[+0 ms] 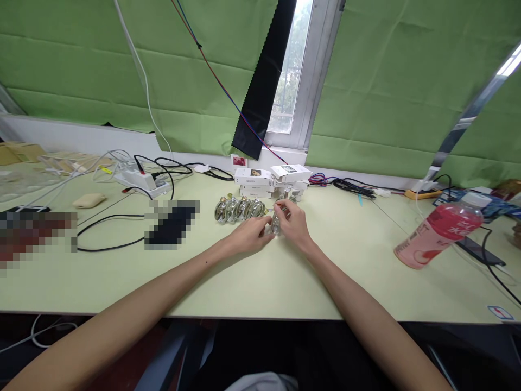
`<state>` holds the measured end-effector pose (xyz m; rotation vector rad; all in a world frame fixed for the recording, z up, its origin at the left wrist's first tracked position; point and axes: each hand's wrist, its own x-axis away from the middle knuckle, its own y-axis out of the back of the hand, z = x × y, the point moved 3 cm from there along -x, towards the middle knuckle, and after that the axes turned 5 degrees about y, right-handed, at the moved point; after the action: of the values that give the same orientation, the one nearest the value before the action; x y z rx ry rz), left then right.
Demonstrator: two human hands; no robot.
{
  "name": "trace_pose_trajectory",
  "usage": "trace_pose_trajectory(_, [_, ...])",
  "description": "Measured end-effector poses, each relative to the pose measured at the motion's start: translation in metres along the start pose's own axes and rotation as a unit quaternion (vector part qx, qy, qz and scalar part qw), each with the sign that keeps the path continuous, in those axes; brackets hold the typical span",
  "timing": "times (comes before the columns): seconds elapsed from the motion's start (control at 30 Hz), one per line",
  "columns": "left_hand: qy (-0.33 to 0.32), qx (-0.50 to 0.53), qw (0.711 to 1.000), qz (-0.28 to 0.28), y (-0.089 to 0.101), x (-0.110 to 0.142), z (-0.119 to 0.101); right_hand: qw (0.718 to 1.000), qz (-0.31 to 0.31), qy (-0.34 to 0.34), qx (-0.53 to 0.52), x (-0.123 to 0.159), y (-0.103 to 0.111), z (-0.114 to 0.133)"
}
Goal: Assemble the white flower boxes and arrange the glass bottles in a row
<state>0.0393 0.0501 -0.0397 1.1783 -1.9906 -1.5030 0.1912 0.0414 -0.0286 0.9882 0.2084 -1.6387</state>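
Both of my hands meet over the middle of the table. My right hand [292, 220] is closed with its fingertips pinching a small clear, shiny piece [275, 225]. From the other side, the curled thumb and fingers of my left hand [253, 234] press at the same piece near the tabletop. Its exact kind is too small to make out and partly hidden by my fingers. Just beyond my left hand stands a row of several shiny round items [238, 209], silvery and greenish, packed side by side.
Small white boxes [254, 176] are stacked behind the row. At left lie a dark pixelated phone-like object [173, 224], a power strip [142, 179] with cables and a cream case [88, 201]. A pink drink bottle [439, 231] stands right, near bundled black cable [354, 186].
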Motion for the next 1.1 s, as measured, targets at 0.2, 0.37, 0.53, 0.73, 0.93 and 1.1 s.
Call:
trace_pose_trajectory(0.2, [0.0,0.002,1.0,-0.001,-0.0007,-0.0002,0.0011,1.0,0.007,-0.001,0.006,-0.0009,0.0002,-0.0001])
trace_pose_trajectory(0.37, [0.003,0.004,1.0,0.003,-0.0006,-0.0003,0.0007,1.0,0.014,0.002,0.011,-0.0006,0.0004,-0.0002])
trace_pose_trajectory(0.53, [0.0,0.006,1.0,0.005,-0.0002,0.0,0.0003,1.0,0.02,0.009,0.016,-0.0001,0.0003,-0.0001])
trace_pose_trajectory(0.73, [0.0,0.004,1.0,0.003,0.0,-0.0001,0.0,1.0,0.019,0.008,0.013,-0.0006,0.0002,-0.0012])
trace_pose_trajectory(0.93, [0.002,0.011,1.0,0.002,0.0008,0.0,-0.0008,1.0,0.015,0.012,0.008,-0.0013,-0.0002,-0.0025])
trace_pose_trajectory(1.1, [0.001,0.017,1.0,-0.002,0.0008,-0.0001,-0.0006,1.0,0.009,0.002,0.003,-0.0015,0.0003,-0.0025])
